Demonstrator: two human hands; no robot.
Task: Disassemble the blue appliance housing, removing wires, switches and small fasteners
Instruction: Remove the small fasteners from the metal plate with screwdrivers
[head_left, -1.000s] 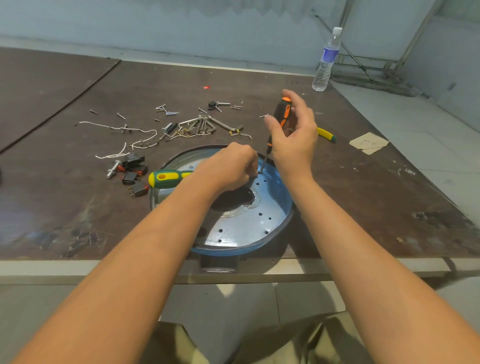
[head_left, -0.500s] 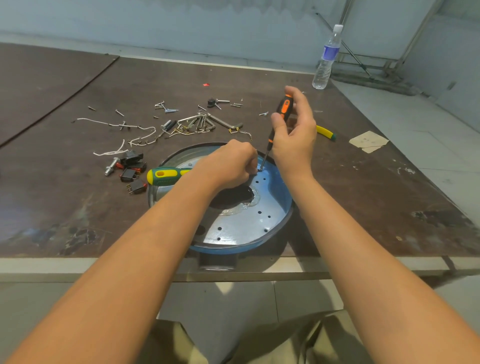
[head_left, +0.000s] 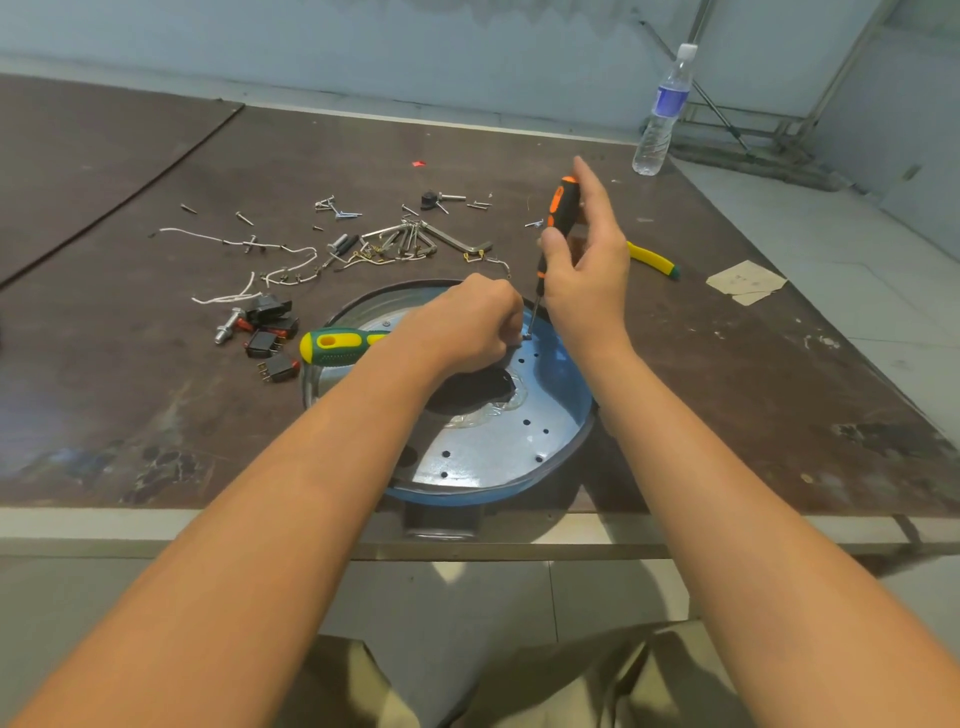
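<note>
Several white wires (head_left: 249, 260) and black switches (head_left: 270, 332) lie on the bench (head_left: 130, 405) toward its left. A green-and-yellow screwdriver (head_left: 337, 345) rests on the rim of the blue housing (head_left: 519, 457), which sits at the bench's near edge. The left hand (head_left: 462, 327) is curled on the housing, and I cannot tell whether it pinches anything. The right hand (head_left: 587, 270) pinches the orange screwdriver (head_left: 561, 208), tip on the housing. A water bottle (head_left: 662, 114) stands at the far right corner.
</note>
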